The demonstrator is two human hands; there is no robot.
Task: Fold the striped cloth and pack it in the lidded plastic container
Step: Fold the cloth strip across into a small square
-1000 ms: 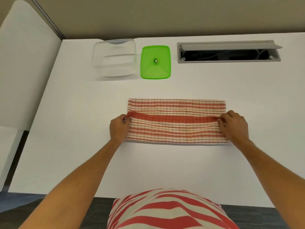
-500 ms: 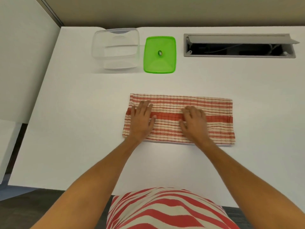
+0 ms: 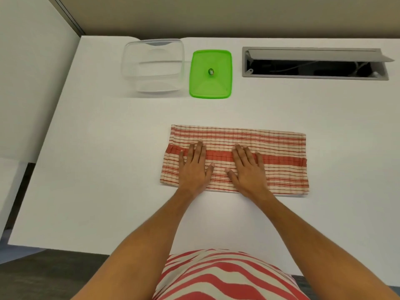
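Cloth [image 3: 281, 161] folded into a long band, mid-table [image 3: 86, 169]. Left hand [image 3: 194, 167] and right hand [image 3: 249, 169] flat, fingers spread, pressing its left half. Beyond the cloth: container [image 3: 152, 66], lid [image 3: 211, 74] just beside it. Bare table around cloth edges.

My cloth [image 3: 279, 156] is cream with red stripes; at eleven o'clock, a clear container [image 3: 152, 66], bright green lid [image 3: 211, 85].
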